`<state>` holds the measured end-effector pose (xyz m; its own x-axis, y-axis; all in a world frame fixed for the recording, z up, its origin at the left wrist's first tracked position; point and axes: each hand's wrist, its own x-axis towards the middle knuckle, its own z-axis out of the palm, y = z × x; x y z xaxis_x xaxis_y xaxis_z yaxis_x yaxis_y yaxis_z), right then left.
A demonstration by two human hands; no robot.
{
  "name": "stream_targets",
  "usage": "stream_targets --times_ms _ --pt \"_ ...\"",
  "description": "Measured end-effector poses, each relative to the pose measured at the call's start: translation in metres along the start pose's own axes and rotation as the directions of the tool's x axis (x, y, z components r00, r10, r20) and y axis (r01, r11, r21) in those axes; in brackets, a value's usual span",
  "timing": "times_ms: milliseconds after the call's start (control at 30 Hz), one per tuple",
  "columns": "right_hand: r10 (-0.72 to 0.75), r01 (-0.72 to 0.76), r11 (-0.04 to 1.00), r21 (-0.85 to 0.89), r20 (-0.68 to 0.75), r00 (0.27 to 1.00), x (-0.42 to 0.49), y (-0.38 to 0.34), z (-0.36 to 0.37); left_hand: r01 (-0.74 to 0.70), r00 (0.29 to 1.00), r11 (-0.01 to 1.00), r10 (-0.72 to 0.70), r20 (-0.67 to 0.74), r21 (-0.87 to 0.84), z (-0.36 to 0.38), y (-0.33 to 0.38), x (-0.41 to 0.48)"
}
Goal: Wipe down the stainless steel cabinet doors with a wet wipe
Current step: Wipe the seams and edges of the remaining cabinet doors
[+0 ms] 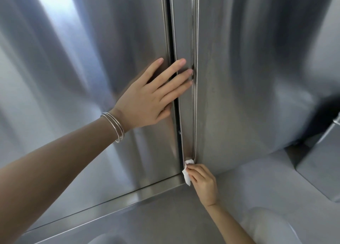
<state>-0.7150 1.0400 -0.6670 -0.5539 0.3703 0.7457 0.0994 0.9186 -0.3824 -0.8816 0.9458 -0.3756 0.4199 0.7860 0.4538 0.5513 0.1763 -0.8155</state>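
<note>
Two stainless steel cabinet doors fill the view: a left door [92, 78] and a right door [248, 78], with a narrow steel strip [184, 41] and dark gaps between them. My left hand [152, 98], with bracelets on the wrist, lies flat with straight fingers across the left door's edge and the strip. My right hand [204, 181] pinches a small white wet wipe [187, 170] and presses it against the bottom end of the strip, low down by the right door's corner.
A steel ledge [128, 197] runs under the doors, with a steel countertop [165, 221] below it. A grey steel box [322, 161] stands at the right on the counter.
</note>
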Motion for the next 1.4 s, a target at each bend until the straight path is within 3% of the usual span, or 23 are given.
stream_targets --times_ms 233,400,600,767,933,1067,1400 --pt "0.019 -0.011 0.997 -0.072 0.114 0.993 -0.031 0.004 0.014 -0.004 1.0 1.0 0.004 -0.002 -0.009 0.002 0.002 -0.001" --pt "-0.062 0.083 0.994 -0.066 0.271 0.961 -0.01 -0.001 -0.012 -0.002 1.0 1.0 0.002 -0.013 -0.01 0.002 0.001 -0.002" --pt "-0.117 0.128 0.99 0.065 -0.152 0.982 0.07 -0.037 -0.071 0.016 1.0 1.0 -0.016 -0.007 -0.022 0.003 0.002 -0.003" --pt "-0.115 0.153 0.984 0.095 -0.322 0.94 0.118 -0.061 -0.131 0.015 0.997 0.996 -0.009 0.071 -0.083 -0.006 0.0 -0.001" --pt "-0.051 0.092 0.991 0.096 -0.362 0.931 0.148 -0.059 -0.183 -0.008 0.989 0.999 0.015 0.146 -0.05 -0.018 -0.001 -0.002" --pt "-0.123 0.151 0.987 0.048 -0.372 0.92 0.179 -0.064 -0.215 -0.03 0.981 0.999 0.034 0.192 -0.025 -0.035 -0.006 -0.003" --pt "-0.28 0.296 0.955 -0.004 -0.339 0.898 0.225 -0.107 -0.223 0.147 0.937 0.987 -0.12 0.329 -0.058 -0.086 -0.026 -0.074"
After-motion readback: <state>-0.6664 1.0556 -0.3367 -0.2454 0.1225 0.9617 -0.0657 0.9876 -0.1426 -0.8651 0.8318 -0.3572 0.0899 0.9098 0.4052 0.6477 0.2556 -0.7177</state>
